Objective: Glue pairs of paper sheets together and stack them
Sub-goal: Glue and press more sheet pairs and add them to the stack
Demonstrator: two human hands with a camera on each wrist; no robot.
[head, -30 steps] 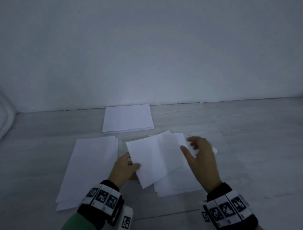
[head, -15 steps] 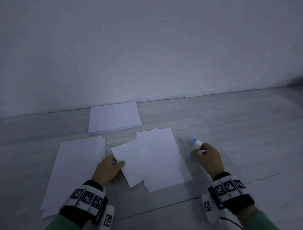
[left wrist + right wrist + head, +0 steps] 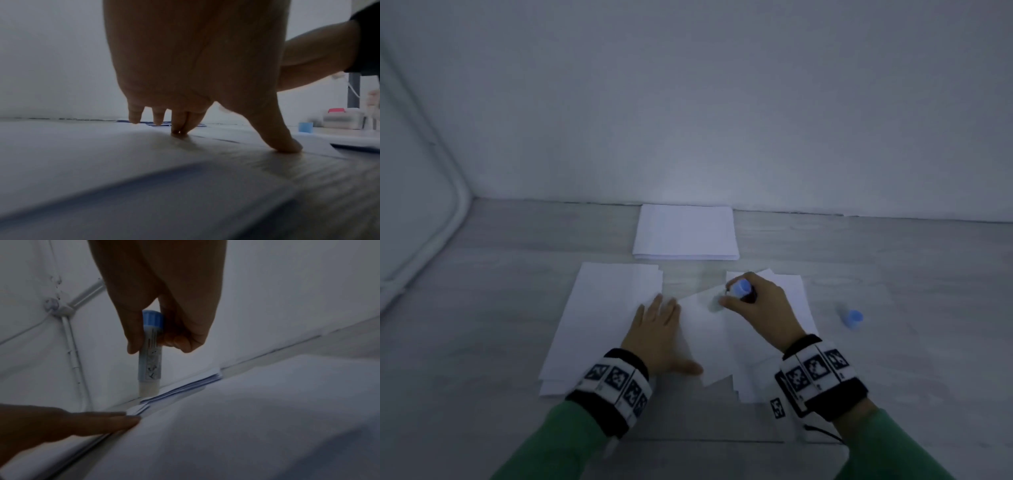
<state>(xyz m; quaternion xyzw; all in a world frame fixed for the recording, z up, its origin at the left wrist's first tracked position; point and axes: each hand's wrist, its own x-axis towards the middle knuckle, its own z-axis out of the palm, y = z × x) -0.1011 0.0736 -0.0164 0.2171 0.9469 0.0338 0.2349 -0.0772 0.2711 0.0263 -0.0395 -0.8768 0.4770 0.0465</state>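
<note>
My right hand [image 3: 748,299] grips an uncapped glue stick [image 3: 150,352], blue end up, its white tip touching the far corner of the top loose sheet [image 3: 705,339]. That sheet lies skewed over a small pile of sheets [image 3: 796,298] in front of me. My left hand [image 3: 657,329] lies flat with straight fingers [image 3: 179,128], pressing the sheet's left edge; its thumb [image 3: 277,138] presses the paper too. The glue stick's blue cap [image 3: 852,318] lies on the floor to the right.
A second spread of sheets [image 3: 606,315] lies at the left. A neat stack of paper [image 3: 686,233] sits by the white wall behind. A pipe [image 3: 457,205] runs down the left corner. The floor is grey wood-look.
My right hand picked up the glue stick from the right, left its cap on the floor, and brought the tip onto the top sheet. My left hand flattened onto the sheet's edge.
</note>
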